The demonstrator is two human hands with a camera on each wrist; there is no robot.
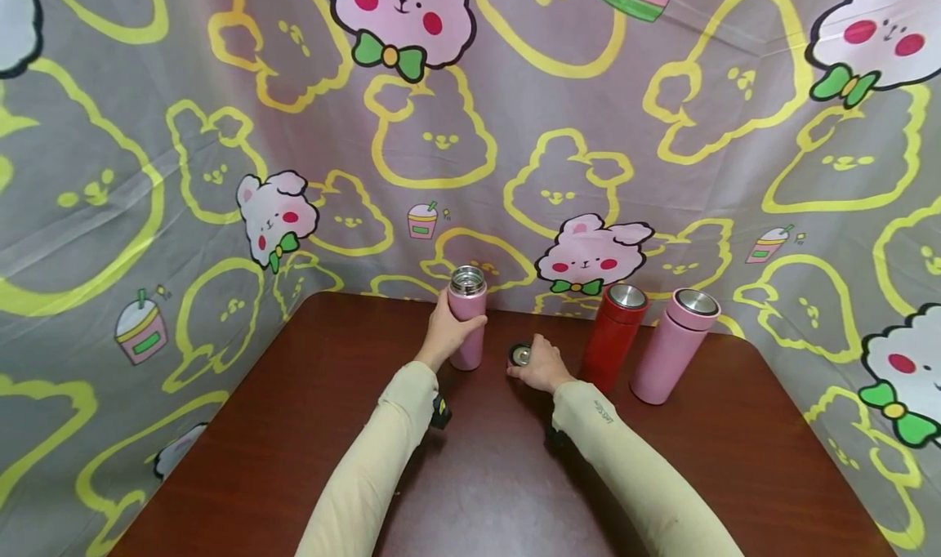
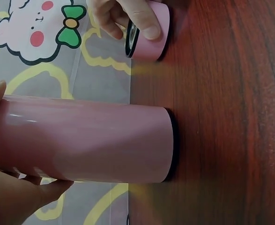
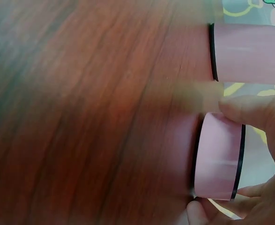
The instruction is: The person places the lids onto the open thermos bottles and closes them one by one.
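My left hand (image 1: 446, 332) grips the open pink flask (image 1: 467, 318) upright on the table (image 1: 294, 426); right hand (image 1: 539, 364) pinches its lid (image 1: 519, 354) just beside. I judge: keep lid level, flask steady.

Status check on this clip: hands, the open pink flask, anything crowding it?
Left hand grips open pink steel-lined flask, upright. Right hand holds its pink cap on brown wooden table. Red flask and larger pink flask stand apart.
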